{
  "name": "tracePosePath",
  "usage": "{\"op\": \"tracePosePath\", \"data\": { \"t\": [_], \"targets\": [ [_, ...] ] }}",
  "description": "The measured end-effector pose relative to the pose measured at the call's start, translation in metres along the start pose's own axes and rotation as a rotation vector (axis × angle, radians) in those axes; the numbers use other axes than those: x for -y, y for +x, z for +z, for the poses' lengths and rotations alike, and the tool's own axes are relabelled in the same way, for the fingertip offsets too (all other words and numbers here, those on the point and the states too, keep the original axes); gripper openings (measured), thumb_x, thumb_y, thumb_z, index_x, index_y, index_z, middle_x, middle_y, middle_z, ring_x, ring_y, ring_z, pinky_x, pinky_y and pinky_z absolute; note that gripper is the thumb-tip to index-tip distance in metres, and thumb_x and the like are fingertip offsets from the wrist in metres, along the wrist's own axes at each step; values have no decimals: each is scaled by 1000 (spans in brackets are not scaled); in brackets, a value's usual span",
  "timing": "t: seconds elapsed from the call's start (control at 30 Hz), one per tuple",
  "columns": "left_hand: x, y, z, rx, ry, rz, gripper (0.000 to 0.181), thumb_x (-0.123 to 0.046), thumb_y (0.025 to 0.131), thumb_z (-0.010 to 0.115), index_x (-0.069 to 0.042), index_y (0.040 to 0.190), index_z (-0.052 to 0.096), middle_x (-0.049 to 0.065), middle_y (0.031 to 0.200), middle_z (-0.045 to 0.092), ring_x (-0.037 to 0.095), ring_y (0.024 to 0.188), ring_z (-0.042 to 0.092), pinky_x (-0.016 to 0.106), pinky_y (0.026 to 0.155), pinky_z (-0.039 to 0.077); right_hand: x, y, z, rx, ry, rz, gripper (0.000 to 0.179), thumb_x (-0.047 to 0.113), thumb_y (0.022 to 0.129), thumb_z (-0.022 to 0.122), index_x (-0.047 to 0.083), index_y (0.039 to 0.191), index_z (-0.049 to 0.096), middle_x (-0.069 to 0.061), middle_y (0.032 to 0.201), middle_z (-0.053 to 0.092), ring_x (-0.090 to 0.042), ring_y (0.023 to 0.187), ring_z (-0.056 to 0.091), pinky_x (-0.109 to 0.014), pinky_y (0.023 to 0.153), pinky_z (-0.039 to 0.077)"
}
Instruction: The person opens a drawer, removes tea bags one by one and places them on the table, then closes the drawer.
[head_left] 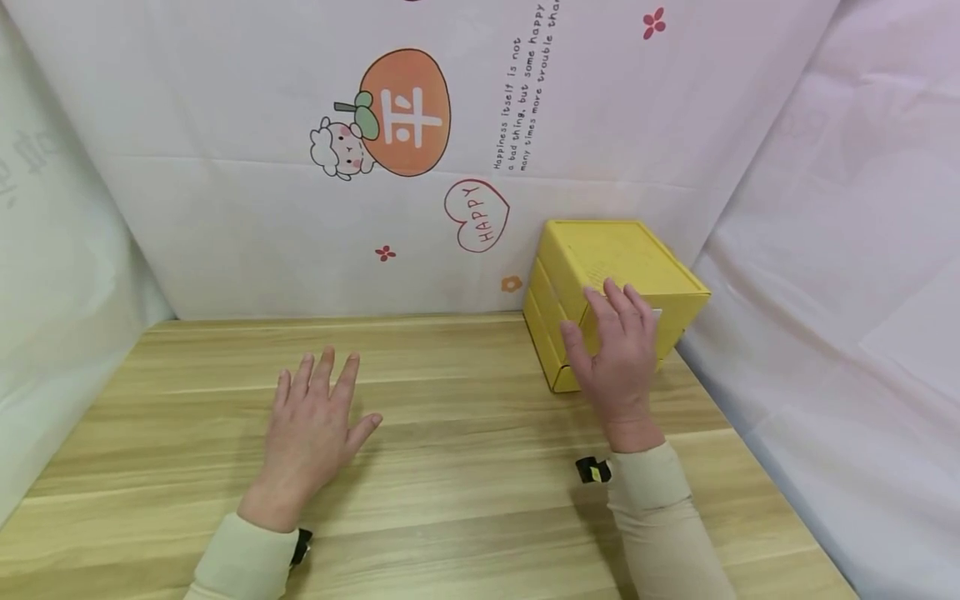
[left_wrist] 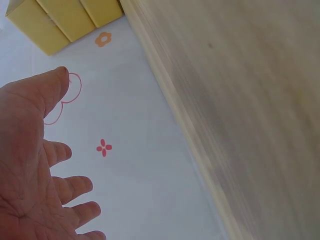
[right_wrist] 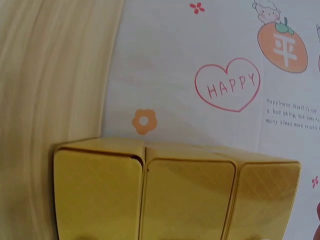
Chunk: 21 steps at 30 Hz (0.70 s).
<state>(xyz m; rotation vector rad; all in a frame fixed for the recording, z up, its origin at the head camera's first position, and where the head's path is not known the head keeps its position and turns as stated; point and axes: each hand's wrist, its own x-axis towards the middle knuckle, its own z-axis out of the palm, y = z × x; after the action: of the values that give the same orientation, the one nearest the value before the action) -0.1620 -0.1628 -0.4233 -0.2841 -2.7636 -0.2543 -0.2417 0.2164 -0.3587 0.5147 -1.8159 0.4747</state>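
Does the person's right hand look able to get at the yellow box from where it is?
Likely yes: the right hand is open, close by the front of the yellow box, and nothing seems to stand between them.

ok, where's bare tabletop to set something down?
The wooden tabletop is bare between the left hand and right hand, back to the printed cloth; also left of the left hand. Crowded: far right, where the yellow box stands, right hand at its front.
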Motion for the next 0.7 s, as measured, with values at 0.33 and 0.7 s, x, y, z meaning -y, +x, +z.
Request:
{"op": "tracePosePath", "data": {
  "t": [0.33, 0.7],
  "targets": [
    [1, -2, -1, -9, 6, 4, 87, -55, 96, 67, -7, 162, 37, 32, 163, 33, 55, 150, 29, 73, 120, 19, -21, 20, -4, -70, -34, 47, 59, 52, 101, 58, 2, 129, 69, -24, 135, 66, -46, 133, 54, -56, 117, 37],
    [0, -2, -2, 4, -2, 1, 87, -56, 97, 66, -8, 163, 35, 30, 164, 32, 53, 151, 28, 71, 121, 18, -45, 35, -12, -73, -79, 144, 64, 52, 100, 56, 0, 136, 63, -27, 139, 61, -47, 134, 51, -59, 114, 34]
  ]
}}
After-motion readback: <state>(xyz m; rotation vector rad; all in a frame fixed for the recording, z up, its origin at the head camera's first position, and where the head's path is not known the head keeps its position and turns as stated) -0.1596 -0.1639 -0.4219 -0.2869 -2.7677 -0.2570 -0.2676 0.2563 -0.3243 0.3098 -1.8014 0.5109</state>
